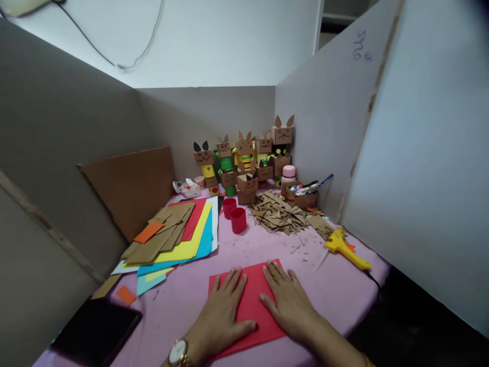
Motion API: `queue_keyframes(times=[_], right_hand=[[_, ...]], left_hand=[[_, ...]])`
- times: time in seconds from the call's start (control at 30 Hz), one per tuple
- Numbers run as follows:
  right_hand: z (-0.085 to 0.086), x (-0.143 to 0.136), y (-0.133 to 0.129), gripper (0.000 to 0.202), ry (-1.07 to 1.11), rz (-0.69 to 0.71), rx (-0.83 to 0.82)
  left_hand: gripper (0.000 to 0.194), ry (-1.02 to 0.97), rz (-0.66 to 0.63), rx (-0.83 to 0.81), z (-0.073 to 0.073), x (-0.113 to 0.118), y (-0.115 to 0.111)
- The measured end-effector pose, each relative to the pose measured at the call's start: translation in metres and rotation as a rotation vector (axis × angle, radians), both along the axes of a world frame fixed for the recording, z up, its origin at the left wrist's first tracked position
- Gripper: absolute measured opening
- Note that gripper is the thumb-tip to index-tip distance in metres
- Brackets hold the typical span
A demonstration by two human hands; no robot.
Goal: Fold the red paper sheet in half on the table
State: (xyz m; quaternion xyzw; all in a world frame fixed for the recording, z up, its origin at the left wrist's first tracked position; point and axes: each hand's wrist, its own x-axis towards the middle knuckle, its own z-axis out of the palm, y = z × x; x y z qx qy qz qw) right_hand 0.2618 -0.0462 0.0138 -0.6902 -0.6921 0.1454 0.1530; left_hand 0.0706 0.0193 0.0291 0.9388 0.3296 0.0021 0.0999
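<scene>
A sheet of red paper [252, 306] lies flat near the front of the pink-covered table. My left hand [225, 308] rests on its left part, palm down with the fingers stretched out; a watch is on that wrist. On the right part of the sheet lies my right hand [284, 298], also flat, fingers extended and thumb apart. Neither hand grips anything. Beyond the sheet stand two red paper rings [239, 220], one partly behind the other.
Colored paper [204, 232] and cardboard pieces [164, 244] are stacked at left, above a black tablet-like slab [97, 331]. A yellow glue gun [347, 248] lies right. Cardboard scraps [278, 211], a pen box [300, 194] and several cardboard animal figures [246, 148] stand behind. Partitions [317, 132] enclose the table.
</scene>
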Motion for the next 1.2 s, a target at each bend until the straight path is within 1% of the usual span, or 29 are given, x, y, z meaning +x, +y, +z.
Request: queue_keyframes(times=[0.07,0.2,0.27,0.37,0.5,0.67,0.87,1.03,1.13,1.2], right_hand=[[0.0,-0.001,-0.001,0.064,-0.02,0.003,-0.015],[0.0,-0.004,-0.001,0.061,-0.071,0.006,-0.043],[-0.001,-0.003,0.0,0.061,-0.082,0.004,-0.048],[-0.001,-0.003,0.0,0.062,-0.086,0.005,-0.055],[-0.002,-0.003,0.0,0.061,-0.095,0.001,-0.06],[-0.005,-0.003,-0.002,0.063,-0.101,-0.002,-0.018],[-0.008,-0.003,-0.002,0.064,-0.09,-0.003,-0.025],[-0.006,-0.003,-0.003,0.064,-0.081,0.0,-0.007],[-0.007,-0.003,-0.003,0.063,-0.082,0.003,0.012],[-0.007,-0.003,-0.003,0.064,-0.08,0.007,0.014]], left_hand=[[0.083,-0.019,-0.044,-0.014,0.003,0.0,-0.004],[0.061,-0.021,-0.245,-0.083,0.013,0.003,-0.009],[0.06,-0.022,-0.306,-0.118,0.016,0.004,-0.009],[0.061,-0.031,-0.326,-0.152,0.019,0.004,-0.007],[0.063,-0.022,-0.313,-0.163,0.021,-0.001,-0.008],[0.066,0.009,-0.301,-0.171,0.023,-0.013,-0.01],[0.067,0.028,-0.245,-0.17,0.023,-0.037,-0.014],[0.06,0.028,-0.185,-0.158,0.021,-0.063,-0.019],[0.056,0.038,-0.114,-0.182,0.03,-0.076,-0.021],[0.051,0.046,-0.053,-0.201,0.04,-0.074,-0.024]])
